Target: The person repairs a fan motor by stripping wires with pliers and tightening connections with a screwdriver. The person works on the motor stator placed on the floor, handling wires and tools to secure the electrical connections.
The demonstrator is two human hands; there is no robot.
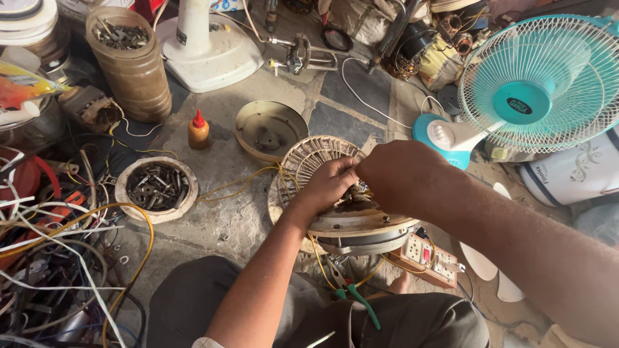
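Note:
A round ceiling-fan motor (361,222) with a slotted winding ring (309,158) stands tilted on the stone floor in front of my knees. My left hand (329,183) pinches something at the motor's centre, with fingers closed on wires there. My right hand (403,177) is bunched over the same spot, touching the left hand and hiding what it grips. Yellow wires (242,183) trail from the motor to the left. Green-handled pliers (351,293) lie below the motor, near my lap.
A dish of bolts (157,187), a small glue bottle (198,131), a metal motor cover (271,129), a tub of screws (132,61) and tangled wires (58,251) sit left. A teal table fan (535,84) stands right. A switchboard (429,258) lies beside the motor.

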